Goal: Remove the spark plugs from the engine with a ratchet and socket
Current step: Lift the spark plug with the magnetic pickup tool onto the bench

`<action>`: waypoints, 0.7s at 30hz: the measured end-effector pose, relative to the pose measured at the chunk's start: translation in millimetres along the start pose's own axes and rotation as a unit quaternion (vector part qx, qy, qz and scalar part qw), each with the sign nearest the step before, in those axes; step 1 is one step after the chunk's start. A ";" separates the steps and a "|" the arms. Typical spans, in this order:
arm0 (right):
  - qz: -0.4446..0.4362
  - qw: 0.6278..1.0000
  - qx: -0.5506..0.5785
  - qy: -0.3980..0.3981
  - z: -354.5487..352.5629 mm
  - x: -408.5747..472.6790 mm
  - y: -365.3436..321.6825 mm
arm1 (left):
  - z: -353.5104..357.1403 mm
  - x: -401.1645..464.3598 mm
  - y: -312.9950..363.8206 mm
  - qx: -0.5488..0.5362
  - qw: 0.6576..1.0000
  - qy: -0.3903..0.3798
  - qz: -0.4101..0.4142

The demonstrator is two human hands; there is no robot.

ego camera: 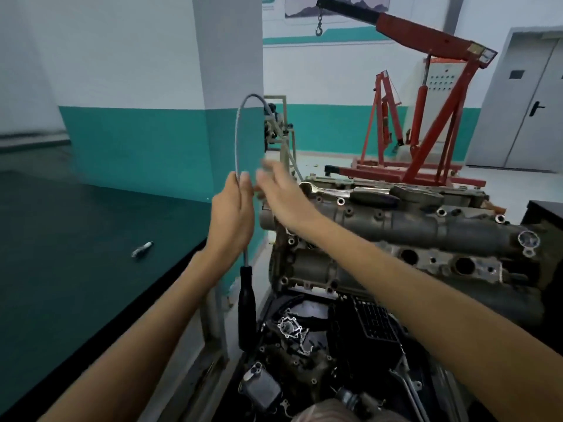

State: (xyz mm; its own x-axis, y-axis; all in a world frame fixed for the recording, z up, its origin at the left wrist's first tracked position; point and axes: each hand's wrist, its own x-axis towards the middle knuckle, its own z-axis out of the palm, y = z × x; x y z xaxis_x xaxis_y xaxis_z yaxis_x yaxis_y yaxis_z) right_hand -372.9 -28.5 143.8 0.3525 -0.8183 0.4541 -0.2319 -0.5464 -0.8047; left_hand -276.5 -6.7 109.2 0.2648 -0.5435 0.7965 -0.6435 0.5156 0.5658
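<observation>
My left hand [231,217] grips the thin metal shaft of a flexible pickup tool [237,132]. The shaft arcs up and over to the right, and its black handle [247,306] hangs below my wrist. My right hand [283,199] is motion-blurred just right of the left one, fingers stretched out, in front of the engine's left end. The grey engine [426,236] stands to the right with open round ports on its side. A chrome ratchet [329,191] with a dark grip lies on top of it. One spark plug [141,249] lies on the dark green table [61,239].
A red engine crane [426,117] stands behind the engine, its hook hanging high. Below the engine lies a pile of loose engine parts [304,345]. A teal-and-white pillar [228,86] rises behind my hands. Grey double doors are at the far right.
</observation>
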 end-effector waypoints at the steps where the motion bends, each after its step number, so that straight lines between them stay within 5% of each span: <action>1: 0.007 0.999 0.009 -0.049 19.4 -7.6 12.9 | -5.4 9.8 -10.2 -0.005 1.000 0.006 -0.017; 7: 0.229 0.899 0.221 -0.301 113.8 -33.5 50.8 | -32.2 45.0 -74.5 -0.039 0.992 -0.042 -0.116; 10: 0.184 0.920 0.290 -0.190 149.6 -35.7 47.6 | -44.9 60.7 -98.7 -0.042 0.984 -0.041 -0.166; 13: 0.104 0.965 0.230 -0.075 176.3 -28.3 43.0 | -56.4 74.4 -121.5 -0.052 0.973 -0.038 -0.220; 21: 0.097 0.990 0.033 -0.102 229.1 -0.9 38.6 | -94.7 71.6 -186.7 0.122 0.963 -0.006 -0.240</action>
State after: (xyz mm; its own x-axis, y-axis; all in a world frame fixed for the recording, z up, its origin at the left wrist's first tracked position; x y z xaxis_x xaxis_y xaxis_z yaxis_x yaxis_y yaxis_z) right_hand -174.5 -8.0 24.8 0.4845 -0.8497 0.2080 -0.2547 -0.3645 -0.8957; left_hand -69.4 -79.1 80.8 0.5663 -0.6891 0.4521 -0.5986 0.0332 0.8004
